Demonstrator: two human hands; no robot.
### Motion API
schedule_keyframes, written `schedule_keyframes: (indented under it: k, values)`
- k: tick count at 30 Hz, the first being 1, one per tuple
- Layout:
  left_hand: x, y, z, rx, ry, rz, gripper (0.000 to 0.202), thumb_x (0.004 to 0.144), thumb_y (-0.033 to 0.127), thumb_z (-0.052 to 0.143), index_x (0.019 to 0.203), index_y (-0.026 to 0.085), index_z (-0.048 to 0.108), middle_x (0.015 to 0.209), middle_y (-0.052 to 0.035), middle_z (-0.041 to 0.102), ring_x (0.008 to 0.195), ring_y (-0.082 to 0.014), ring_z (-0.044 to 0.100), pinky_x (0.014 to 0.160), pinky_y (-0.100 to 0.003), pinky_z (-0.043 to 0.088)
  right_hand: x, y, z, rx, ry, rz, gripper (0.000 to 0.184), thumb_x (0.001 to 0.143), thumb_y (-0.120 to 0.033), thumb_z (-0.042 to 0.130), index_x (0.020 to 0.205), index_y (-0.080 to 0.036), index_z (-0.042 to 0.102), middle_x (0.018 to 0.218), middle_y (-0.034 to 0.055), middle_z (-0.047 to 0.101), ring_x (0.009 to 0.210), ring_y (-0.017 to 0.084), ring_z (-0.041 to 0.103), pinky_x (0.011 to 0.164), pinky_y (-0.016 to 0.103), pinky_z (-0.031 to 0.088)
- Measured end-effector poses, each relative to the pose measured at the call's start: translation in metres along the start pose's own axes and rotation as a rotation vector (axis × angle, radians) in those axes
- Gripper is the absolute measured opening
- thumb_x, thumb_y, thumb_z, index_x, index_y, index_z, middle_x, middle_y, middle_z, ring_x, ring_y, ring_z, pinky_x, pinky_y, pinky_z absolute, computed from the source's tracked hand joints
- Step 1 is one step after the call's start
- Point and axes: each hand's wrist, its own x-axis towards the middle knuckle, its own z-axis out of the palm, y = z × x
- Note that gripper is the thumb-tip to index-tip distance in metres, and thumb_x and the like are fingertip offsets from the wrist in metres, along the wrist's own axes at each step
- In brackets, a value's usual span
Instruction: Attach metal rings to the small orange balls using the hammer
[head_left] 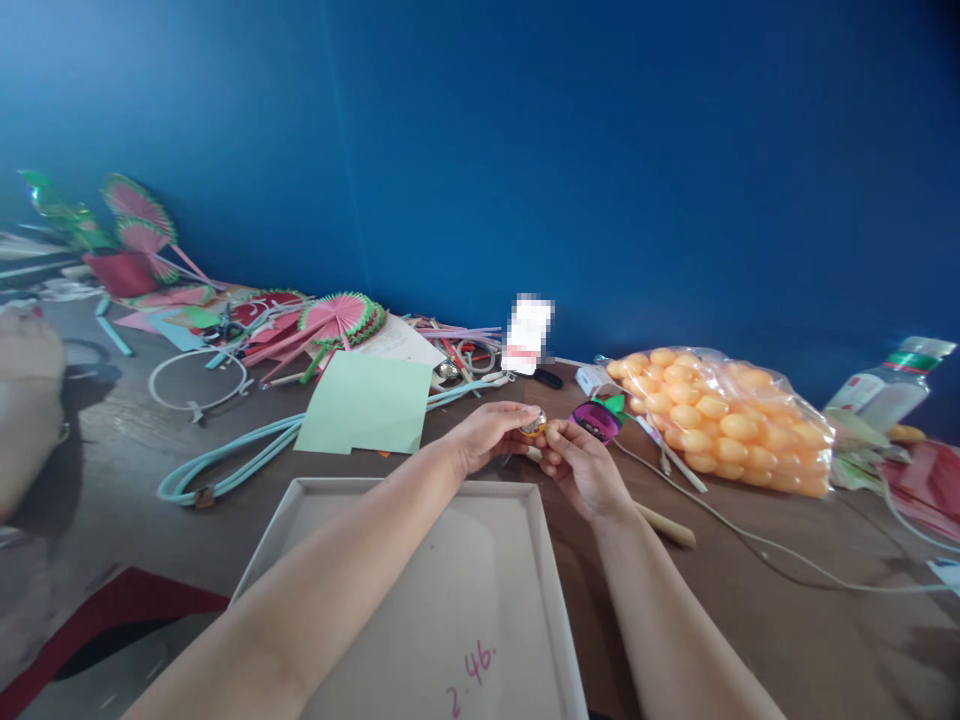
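My left hand (487,436) and my right hand (581,462) meet above the brown table (750,620), just past the far edge of a white tray (420,600). Both pinch a small round gold-coloured object (534,427) between their fingertips. Fingers of both hands are curled around it. A purple and green paper shape (598,416) lies right behind my right hand. A wooden stick (666,526) lies under my right wrist.
A clear bag of orange balls (724,420) sits at the right, with a plastic bottle (885,385) beyond it. A light green sheet (367,403), teal cord (225,460), pink paper fans (337,318) and a white ring (196,382) lie at the left. Another person's arm (26,400) shows at the far left.
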Motion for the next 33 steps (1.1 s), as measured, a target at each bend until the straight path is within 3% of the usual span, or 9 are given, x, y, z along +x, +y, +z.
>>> schedule_keyframes:
  k: [33]
  values:
    - [-0.0001,0.0010,0.0020,0.016,0.024,-0.014,0.034,0.071,0.035,0.072,0.091,0.009,0.067,0.075,-0.0085,0.064,0.068,-0.0119,0.061,0.063,-0.021,0.046,-0.0009,-0.0006,0.0012,-0.040,0.030,-0.035,0.020,0.068,-0.033,0.076,0.074,-0.019,0.062,0.066,-0.0012,0.058,0.051,0.007,0.043,0.046,0.020,0.039]
